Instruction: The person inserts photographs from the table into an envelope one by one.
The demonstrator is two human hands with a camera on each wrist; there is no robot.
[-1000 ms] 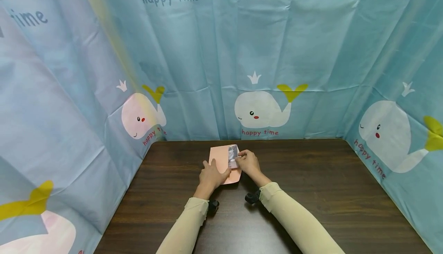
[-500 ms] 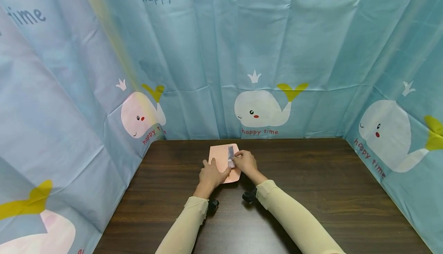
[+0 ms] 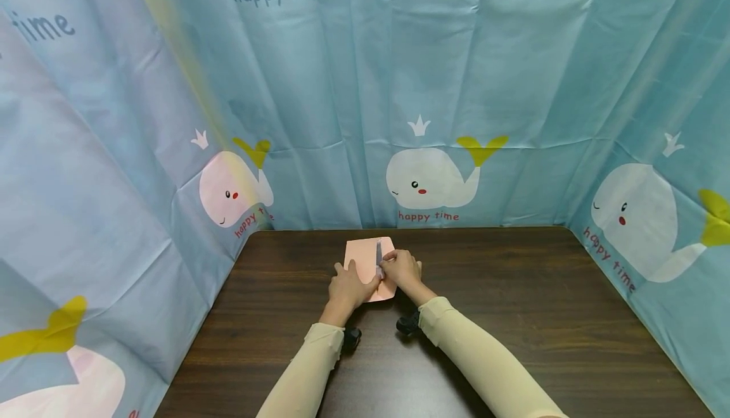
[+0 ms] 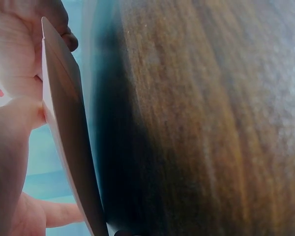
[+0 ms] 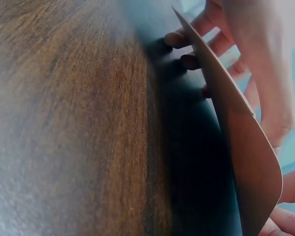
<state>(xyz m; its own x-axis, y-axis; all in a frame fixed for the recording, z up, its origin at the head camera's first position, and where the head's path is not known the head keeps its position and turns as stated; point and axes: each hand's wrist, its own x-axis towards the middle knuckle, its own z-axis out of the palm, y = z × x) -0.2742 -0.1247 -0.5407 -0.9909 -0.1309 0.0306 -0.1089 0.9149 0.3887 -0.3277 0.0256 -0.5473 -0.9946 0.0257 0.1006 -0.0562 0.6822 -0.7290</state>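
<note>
A peach envelope (image 3: 360, 252) lies near the far edge of the table, its flap opened to the right. My left hand (image 3: 348, 288) rests on its left part with fingers spread, thumb pressing near the mouth. A narrow strip of a grey-and-white picture card (image 3: 379, 253) shows at that mouth; the rest is hidden inside the envelope. My right hand (image 3: 402, 270) pinches the card's outer edge above the flap. In the right wrist view, several fingers (image 5: 191, 61) of the right hand reach beneath the envelope (image 5: 250, 162), whose near edge stands above the tabletop.
The dark wood table (image 3: 513, 316) stretches out to both sides and toward the person. Blue whale-print curtains (image 3: 319, 120) hang right behind and along its sides. Black wrist cameras (image 3: 352, 339) sit under both wrists.
My right hand has moved a little left, and the card has slid left into the envelope, leaving a much narrower strip showing. My left hand has stayed in place.
</note>
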